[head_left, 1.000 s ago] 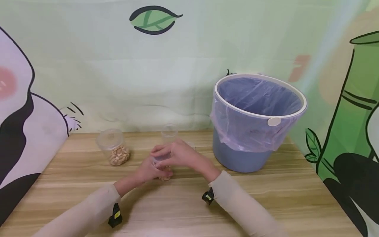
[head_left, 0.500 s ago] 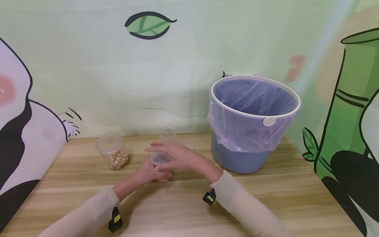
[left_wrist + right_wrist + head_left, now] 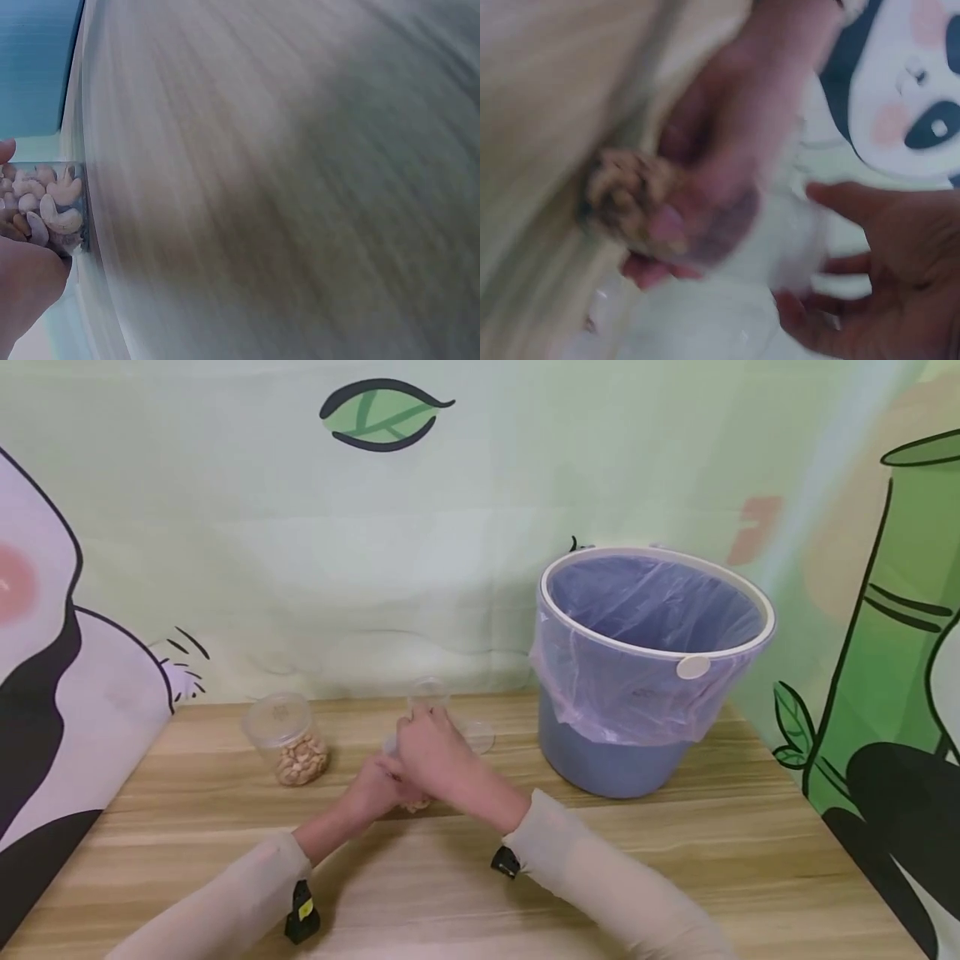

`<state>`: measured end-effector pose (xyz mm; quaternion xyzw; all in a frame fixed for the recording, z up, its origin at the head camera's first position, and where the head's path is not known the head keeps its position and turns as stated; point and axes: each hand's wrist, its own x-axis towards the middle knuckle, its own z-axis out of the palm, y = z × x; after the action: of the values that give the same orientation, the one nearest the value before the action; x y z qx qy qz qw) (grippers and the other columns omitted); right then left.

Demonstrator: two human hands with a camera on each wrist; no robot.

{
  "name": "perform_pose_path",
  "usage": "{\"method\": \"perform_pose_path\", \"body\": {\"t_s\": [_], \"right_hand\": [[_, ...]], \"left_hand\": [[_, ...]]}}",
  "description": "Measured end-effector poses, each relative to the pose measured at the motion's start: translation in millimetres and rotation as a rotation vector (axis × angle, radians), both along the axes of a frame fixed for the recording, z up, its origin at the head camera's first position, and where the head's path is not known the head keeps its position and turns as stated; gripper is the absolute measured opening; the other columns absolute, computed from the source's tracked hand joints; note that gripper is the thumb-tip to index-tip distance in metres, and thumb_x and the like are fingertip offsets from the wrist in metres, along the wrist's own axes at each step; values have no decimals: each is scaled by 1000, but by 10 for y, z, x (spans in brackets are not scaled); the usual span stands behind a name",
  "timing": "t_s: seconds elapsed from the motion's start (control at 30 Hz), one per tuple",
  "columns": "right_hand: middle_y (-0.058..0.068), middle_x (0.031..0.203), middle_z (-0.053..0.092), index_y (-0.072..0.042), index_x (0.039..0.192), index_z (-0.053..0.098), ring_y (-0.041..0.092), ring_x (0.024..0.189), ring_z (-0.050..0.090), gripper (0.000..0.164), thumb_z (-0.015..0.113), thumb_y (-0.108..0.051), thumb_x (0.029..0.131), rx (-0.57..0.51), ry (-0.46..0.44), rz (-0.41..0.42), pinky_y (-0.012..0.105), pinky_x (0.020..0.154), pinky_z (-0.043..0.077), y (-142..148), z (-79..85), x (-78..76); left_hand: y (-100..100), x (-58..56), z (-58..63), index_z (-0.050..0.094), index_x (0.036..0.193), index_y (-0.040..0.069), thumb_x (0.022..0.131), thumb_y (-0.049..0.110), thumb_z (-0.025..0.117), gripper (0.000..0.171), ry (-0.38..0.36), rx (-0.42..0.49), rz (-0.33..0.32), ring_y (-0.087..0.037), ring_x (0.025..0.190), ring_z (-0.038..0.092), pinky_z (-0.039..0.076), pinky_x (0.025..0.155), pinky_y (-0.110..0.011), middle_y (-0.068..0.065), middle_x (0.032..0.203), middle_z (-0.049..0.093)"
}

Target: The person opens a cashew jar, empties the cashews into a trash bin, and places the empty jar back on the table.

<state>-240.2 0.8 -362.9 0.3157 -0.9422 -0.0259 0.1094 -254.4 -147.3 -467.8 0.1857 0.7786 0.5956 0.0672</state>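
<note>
A clear jar shows pale nuts at its base; the left hand grips its body, the right hand curls round its top.

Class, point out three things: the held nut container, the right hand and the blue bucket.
Held nut container (image 3: 52,208), left wrist view: its clear side wall.
Right hand (image 3: 438,757), head view: the back of the hand.
Blue bucket (image 3: 609,767), head view: its lower outer wall.

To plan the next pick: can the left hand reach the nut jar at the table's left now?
Probably not now: the left hand grips another nut jar, with the right hand at its top. Nothing visible blocks the path to the left jar.
</note>
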Motion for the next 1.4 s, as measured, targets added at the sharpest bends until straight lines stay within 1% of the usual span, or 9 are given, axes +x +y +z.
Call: {"method": "perform_pose_path", "body": {"t_s": [0.2,0.33,0.43,0.57,0.73,0.97,1.1,1.27,1.4], "right_hand": [[6,116,67,-8,126,70,16,103,59,43,74,-35,93,-86,-357,202,25,88,50,166,219,-224],[6,125,67,-8,131,68,18,113,59,46,71,-37,96,-54,-358,214,27,98,48,169,219,-231],[6,123,70,-7,119,73,22,118,60,44,62,-46,100,-41,-290,118,32,104,46,82,182,-160],[11,110,72,-9,96,75,30,108,65,63,41,-62,103,-37,-213,-134,38,81,58,-107,151,-31],[13,110,67,-10,102,74,27,96,63,65,42,-66,101,69,-171,-293,36,62,58,-271,167,39],[2,102,69,-13,98,75,17,97,60,16,73,-26,89,18,-302,31,28,75,54,-101,271,-131],[2,117,67,-12,117,75,16,107,60,36,81,-17,82,-35,-382,195,25,90,50,38,311,-209],[3,122,66,-13,117,75,18,112,60,38,83,-13,79,-31,-360,323,26,97,47,131,308,-226],[3,125,64,-12,115,73,20,117,58,38,85,-11,78,-67,-366,358,30,102,45,196,366,-241]], "left_hand": [[4,-13,13,63,116,-4,77,1,85,44,-54,14,-35,-19,91,65,57,79,-29,-23,109,68],[0,0,16,63,118,-3,78,3,86,47,-49,-2,-39,-17,94,65,56,82,-28,-19,111,68],[-6,2,23,61,127,1,78,2,85,55,-46,10,-51,-15,100,62,55,85,-28,-8,116,67],[-23,-3,41,63,119,-1,80,1,84,44,-67,-3,-45,-13,82,64,56,73,-27,-2,96,69],[-17,-7,54,67,102,-4,76,3,85,32,30,-49,-11,-8,73,63,54,69,-24,3,82,69],[-5,-28,20,67,105,-2,80,1,84,30,-34,-12,-73,-13,78,63,55,70,-27,-4,90,69],[-1,-28,42,63,114,4,81,5,84,40,-41,-53,-73,-15,86,61,52,75,-29,-9,100,68],[5,-13,54,59,112,0,80,2,84,41,-63,-40,-67,-16,81,62,53,71,-28,-12,97,67],[-4,-19,40,59,122,0,81,2,83,47,-95,10,-94,-24,95,68,55,77,-27,-22,113,68]]}}
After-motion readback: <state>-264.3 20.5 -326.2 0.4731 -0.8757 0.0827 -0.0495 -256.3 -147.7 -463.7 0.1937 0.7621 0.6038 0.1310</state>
